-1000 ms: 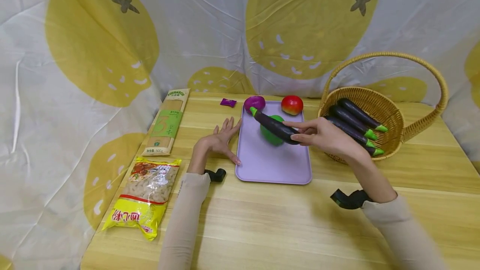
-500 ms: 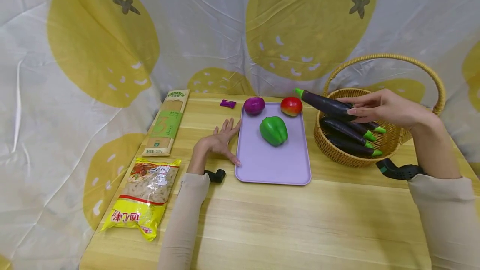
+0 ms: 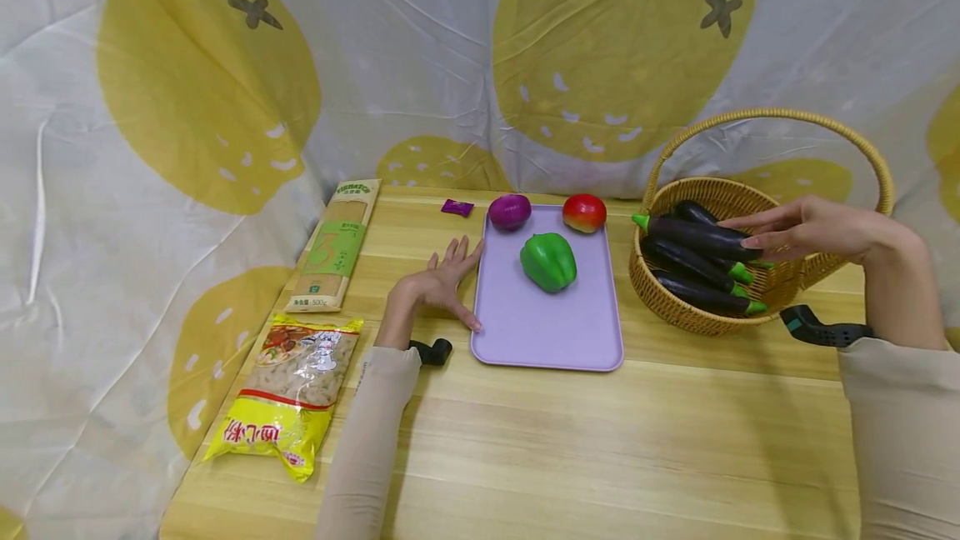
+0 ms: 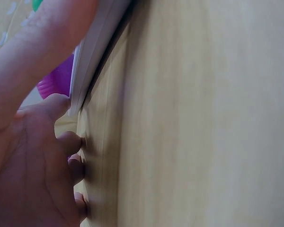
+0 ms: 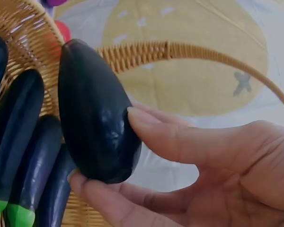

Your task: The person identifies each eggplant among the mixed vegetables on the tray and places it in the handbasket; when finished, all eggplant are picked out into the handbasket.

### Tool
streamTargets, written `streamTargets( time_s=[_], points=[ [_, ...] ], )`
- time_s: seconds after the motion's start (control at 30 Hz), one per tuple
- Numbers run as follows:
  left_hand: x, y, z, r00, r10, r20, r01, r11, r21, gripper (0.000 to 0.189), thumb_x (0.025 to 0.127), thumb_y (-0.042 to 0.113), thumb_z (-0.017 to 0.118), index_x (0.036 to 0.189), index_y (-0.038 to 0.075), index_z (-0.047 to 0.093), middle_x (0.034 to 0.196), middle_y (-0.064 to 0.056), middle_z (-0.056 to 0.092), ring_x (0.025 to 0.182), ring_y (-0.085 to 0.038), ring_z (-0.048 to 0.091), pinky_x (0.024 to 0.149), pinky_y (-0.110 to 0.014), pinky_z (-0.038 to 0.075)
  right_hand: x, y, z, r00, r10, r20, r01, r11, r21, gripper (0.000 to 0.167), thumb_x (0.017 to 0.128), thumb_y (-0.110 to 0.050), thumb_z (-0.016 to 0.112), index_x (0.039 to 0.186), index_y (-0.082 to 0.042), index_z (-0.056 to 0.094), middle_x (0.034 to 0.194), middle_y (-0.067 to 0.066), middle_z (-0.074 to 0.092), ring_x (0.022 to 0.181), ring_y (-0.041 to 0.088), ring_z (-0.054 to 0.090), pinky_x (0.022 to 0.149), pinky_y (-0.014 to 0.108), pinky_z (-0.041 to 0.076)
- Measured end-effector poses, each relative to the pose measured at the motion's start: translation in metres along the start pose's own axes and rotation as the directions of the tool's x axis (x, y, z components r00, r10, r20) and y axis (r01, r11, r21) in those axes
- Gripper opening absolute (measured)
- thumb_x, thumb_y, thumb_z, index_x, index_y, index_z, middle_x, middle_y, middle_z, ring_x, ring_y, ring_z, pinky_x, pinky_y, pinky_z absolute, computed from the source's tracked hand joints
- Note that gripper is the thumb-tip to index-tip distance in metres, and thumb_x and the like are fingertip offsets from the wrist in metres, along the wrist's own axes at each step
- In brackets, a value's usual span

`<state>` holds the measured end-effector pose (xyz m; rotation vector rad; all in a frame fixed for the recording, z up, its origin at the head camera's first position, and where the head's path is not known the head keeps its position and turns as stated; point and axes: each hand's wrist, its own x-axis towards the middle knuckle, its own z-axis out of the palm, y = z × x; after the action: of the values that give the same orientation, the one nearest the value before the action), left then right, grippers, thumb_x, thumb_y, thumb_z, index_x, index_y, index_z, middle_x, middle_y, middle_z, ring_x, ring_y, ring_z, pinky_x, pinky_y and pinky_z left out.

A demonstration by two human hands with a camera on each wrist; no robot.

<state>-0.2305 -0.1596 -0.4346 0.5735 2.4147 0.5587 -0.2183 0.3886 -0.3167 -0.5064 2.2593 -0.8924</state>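
Observation:
My right hand (image 3: 817,230) pinches the thick end of an eggplant (image 3: 693,237) between thumb and fingers. The eggplant lies over the wicker basket (image 3: 678,319), its green stem end pointing left at the rim. Below it in the basket are several more eggplants (image 3: 701,293), also seen in the right wrist view beside the held eggplant (image 5: 94,113). My left hand (image 3: 438,283) has its fingers spread on the table, thumb and index finger at the left edge of the lilac tray (image 3: 540,340). On the tray sits a green bell pepper (image 3: 548,262).
A purple onion-like vegetable (image 3: 509,212) and a red fruit (image 3: 584,212) sit at the tray's far corners. A small purple packet (image 3: 457,207) lies behind my left hand. Left are a noodle pack (image 3: 333,244) and a yellow food bag (image 3: 285,394). The basket's tall handle (image 3: 780,113) arches overhead.
My right hand has carried the eggplant from above the tray rightward to the basket and lowered it there. The bell pepper is now uncovered. My left hand has stayed in place.

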Motion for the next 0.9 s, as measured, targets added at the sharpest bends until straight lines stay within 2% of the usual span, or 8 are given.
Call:
streamTargets(
  time_s=[0.1, 0.27, 0.4, 0.53, 0.63, 0.67, 0.77, 0.9],
  points=[
    [0.000, 0.000, 0.000, 1.000, 0.008, -0.004, -0.008, 1.000, -0.014, 0.148, 0.070, 0.045, 0.095, 0.165, 0.021, -0.016, 0.170, -0.016, -0.028, 0.158, -0.031, -0.029, 0.128, -0.057, -0.018, -0.005, 0.007, -0.002, 1.000, 0.012, -0.006, -0.012, 1.000, 0.010, 0.053, 0.111, -0.018, 0.049, 0.159, -0.003, 0.036, 0.140, -0.039, 0.043, 0.114, -0.019, 0.056, 0.091, 0.015, 0.057],
    [0.000, 0.001, 0.000, 1.000, 0.009, -0.003, -0.009, 1.000, -0.024, 0.148, 0.070, 0.044, 0.095, 0.165, 0.021, -0.016, 0.170, -0.016, -0.028, 0.158, -0.031, -0.030, 0.128, -0.056, -0.019, -0.008, 0.006, -0.001, 0.995, 0.095, -0.030, -0.095, 0.995, -0.006, 0.054, 0.110, -0.016, 0.050, 0.160, -0.004, 0.035, 0.163, 0.009, 0.041, 0.111, -0.019, 0.058, 0.094, 0.023, 0.060],
    [0.000, 0.002, 0.000, 1.000, 0.005, -0.002, -0.005, 1.000, -0.024, 0.148, 0.070, 0.044, 0.095, 0.165, 0.022, -0.016, 0.170, -0.015, -0.029, 0.158, -0.030, -0.030, 0.128, -0.055, -0.019, -0.004, -0.001, 0.003, 0.980, 0.192, -0.058, -0.193, 0.981, -0.018, 0.056, 0.109, -0.014, 0.051, 0.159, 0.002, 0.032, 0.163, 0.040, 0.020, 0.124, 0.008, 0.064, 0.097, 0.034, 0.061],
    [0.000, 0.003, 0.000, 1.000, 0.000, 0.002, 0.000, 1.000, -0.024, 0.148, 0.070, 0.044, 0.095, 0.165, 0.023, -0.017, 0.170, -0.014, -0.029, 0.158, -0.029, -0.030, 0.129, -0.055, -0.019, 0.002, -0.004, 0.002, 0.964, 0.255, -0.074, -0.257, 0.966, -0.008, 0.053, 0.108, -0.016, 0.053, 0.158, -0.008, 0.038, 0.117, 0.029, 0.066, 0.100, 0.017, 0.067, 0.084, 0.031, 0.060],
    [0.000, 0.002, 0.000, 1.000, 0.000, 0.001, 0.000, 1.000, -0.018, 0.148, 0.070, 0.045, 0.095, 0.165, 0.024, -0.017, 0.170, -0.014, -0.029, 0.158, -0.029, -0.030, 0.129, -0.055, -0.019, 0.005, -0.002, 0.000, 0.963, 0.259, -0.080, -0.261, 0.965, -0.016, 0.048, 0.108, -0.018, 0.053, 0.155, -0.022, 0.042, 0.108, 0.022, 0.071, 0.087, 0.004, 0.063, 0.079, 0.027, 0.057],
    [0.000, 0.002, 0.000, 1.000, 0.001, 0.000, -0.001, 1.000, -0.017, 0.148, 0.070, 0.045, 0.095, 0.165, 0.023, -0.017, 0.170, -0.014, -0.029, 0.158, -0.030, -0.030, 0.129, -0.055, -0.019, 0.006, -0.001, 0.000, 0.964, 0.251, -0.084, -0.254, 0.967, -0.023, 0.046, 0.108, -0.018, 0.053, 0.152, -0.027, 0.045, 0.125, 0.027, 0.068, 0.092, 0.003, 0.065, 0.082, 0.027, 0.058],
    [0.000, 0.002, 0.000, 1.000, 0.003, -0.002, -0.003, 1.000, -0.016, 0.148, 0.070, 0.045, 0.095, 0.165, 0.023, -0.016, 0.170, -0.014, -0.029, 0.158, -0.029, -0.030, 0.129, -0.055, -0.018, 0.009, 0.003, 0.000, 0.960, 0.265, -0.094, -0.266, 0.964, 0.004, 0.039, 0.107, -0.018, 0.055, 0.139, -0.040, 0.054, 0.107, 0.019, 0.074, 0.077, -0.001, 0.060, 0.071, 0.024, 0.055],
    [0.000, 0.001, 0.001, 1.000, 0.001, 0.000, -0.001, 1.000, -0.017, 0.148, 0.070, 0.045, 0.095, 0.165, 0.023, -0.016, 0.170, -0.014, -0.029, 0.158, -0.029, -0.031, 0.129, -0.055, -0.019, 0.015, 0.007, 0.000, 0.954, 0.284, -0.102, -0.283, 0.959, 0.024, 0.037, 0.106, -0.021, 0.060, 0.142, -0.027, 0.061, 0.097, 0.010, 0.077, 0.075, -0.003, 0.058, 0.067, 0.024, 0.053]
  ],
)
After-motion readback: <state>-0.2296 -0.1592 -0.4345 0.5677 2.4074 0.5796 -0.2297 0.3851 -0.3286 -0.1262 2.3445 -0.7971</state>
